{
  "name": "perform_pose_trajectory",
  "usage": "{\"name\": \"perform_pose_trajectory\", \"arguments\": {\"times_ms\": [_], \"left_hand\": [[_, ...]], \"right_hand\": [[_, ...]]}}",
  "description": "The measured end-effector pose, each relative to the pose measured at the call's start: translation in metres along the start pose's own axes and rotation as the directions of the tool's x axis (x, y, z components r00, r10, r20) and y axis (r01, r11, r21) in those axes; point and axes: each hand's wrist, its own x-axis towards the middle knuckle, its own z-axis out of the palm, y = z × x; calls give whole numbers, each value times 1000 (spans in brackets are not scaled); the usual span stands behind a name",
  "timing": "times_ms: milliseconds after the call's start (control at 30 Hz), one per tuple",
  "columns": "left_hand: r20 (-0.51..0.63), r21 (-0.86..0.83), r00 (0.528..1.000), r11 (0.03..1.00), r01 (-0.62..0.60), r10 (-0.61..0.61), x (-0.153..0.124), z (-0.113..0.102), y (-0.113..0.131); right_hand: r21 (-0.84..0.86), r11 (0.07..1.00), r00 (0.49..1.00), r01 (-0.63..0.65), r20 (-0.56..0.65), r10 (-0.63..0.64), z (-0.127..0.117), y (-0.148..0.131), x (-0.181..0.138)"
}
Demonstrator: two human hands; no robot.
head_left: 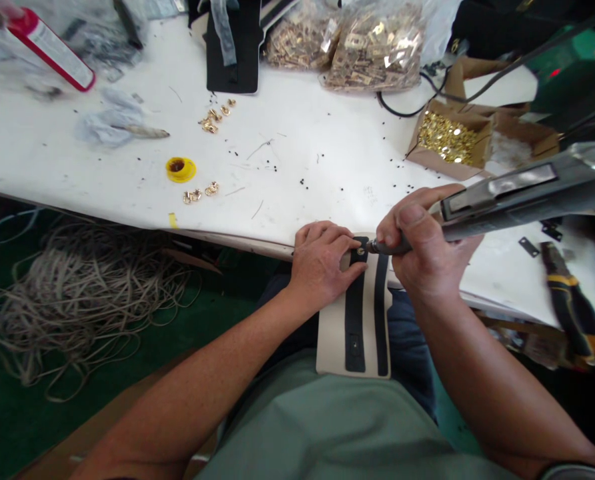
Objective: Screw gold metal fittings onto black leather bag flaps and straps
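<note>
My left hand (322,263) holds a beige panel with dark straps (327,347) against the table's front edge. Its thumb and index finger flank a small metal fitting (361,251) on a dark strap (355,300). In my right hand (425,247) is a grey powered screwdriver (502,197), gripped near its nose. The narrow tip of the tool is right beside the fitting; whether they touch I cannot tell. The panel's near end hangs over my lap.
Small gold fittings (211,122) and a yellow pot (181,169) are on the white table (287,193). Bags of metal parts (372,50) stand behind. Rightward are a cardboard box (447,140) of gold pieces and pliers (570,303). Tangled cord (82,287) lies below left.
</note>
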Motion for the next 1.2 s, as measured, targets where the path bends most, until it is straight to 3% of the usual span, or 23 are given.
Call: {"name": "perform_pose_trajectory", "arguments": {"times_ms": [667,967,1200], "left_hand": [[-14,-19,1000,1000,-4,4,0,1,0],[-5,-17,1000,1000,-1,0,0,2,0],[-10,-12,1000,1000,5,-5,0,2,0]], "right_hand": [[-33,999,1000,15,8,-15,2,-1,-1],[-99,994,995,-49,80,57,4,4,8],[-79,996,991,-29,131,40,0,6,8]]}}
